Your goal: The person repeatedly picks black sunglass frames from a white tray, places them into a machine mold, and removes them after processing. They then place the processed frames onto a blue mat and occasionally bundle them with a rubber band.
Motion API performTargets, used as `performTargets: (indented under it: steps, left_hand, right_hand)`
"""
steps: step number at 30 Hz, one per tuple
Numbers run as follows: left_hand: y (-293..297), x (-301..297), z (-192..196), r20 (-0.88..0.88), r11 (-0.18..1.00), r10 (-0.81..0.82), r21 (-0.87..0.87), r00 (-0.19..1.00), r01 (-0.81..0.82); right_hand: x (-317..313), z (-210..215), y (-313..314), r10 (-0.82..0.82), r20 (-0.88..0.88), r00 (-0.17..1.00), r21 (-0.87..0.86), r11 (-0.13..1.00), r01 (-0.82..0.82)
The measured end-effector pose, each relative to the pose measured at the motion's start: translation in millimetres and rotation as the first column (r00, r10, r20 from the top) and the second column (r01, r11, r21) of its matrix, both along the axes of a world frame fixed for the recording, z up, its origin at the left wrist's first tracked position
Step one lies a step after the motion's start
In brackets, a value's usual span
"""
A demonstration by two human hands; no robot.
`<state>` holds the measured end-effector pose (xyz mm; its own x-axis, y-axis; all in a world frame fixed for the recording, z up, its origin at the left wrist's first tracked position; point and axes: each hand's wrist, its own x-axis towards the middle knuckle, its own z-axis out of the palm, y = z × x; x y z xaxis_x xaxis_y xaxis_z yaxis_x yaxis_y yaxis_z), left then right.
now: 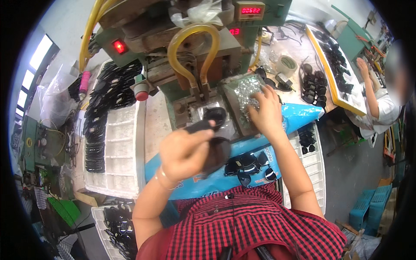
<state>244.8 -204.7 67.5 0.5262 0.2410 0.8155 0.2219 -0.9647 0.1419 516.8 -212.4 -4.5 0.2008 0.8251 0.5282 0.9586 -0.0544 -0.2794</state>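
Observation:
My left hand (184,151) is closed around a pair of dark sunglasses (219,151), blurred by motion, in front of the press. One lens hangs below my fingers and the other shows near the press's small bed (208,110). My right hand (268,110) reaches over a pile of small clear, shiny pieces (245,93) on a metal tray (234,104). Its thumb and fingers are bent but apart, with the tips at the pile. Several more sunglasses (247,167) lie on a blue plastic sheet (195,188) near my lap.
The green press (156,65) stands ahead, with a yellow hose (195,30) and a red button (141,92). White trays (123,138) of sunglasses flank me. Clear tape (286,65) and more frames (313,82) lie at right. A co-worker (381,104) sits at far right.

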Motion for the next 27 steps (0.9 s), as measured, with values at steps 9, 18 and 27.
performTargets:
  steps: [9,18,27]
  left_hand:
    - [7.2,15.4,-12.6,-0.084,0.979,-0.047,0.194,0.995,0.063]
    - [6.2,16.8,-23.2,-0.012,0.969,0.005,0.246,1.0,-0.002]
    - [-18.1,-105.7,-50.5,0.052,0.482,0.854,0.291,0.517,-0.826]
  right_hand:
    - [18.5,-15.3,12.9,0.049,-0.238,0.97,0.014,0.999,-0.047]
    - [25.4,-21.7,42.0,0.251,0.117,0.961,0.025,0.966,-0.256]
    - [8.4,-20.0,39.6,0.185,-0.636,0.749,0.118,0.983,-0.143]
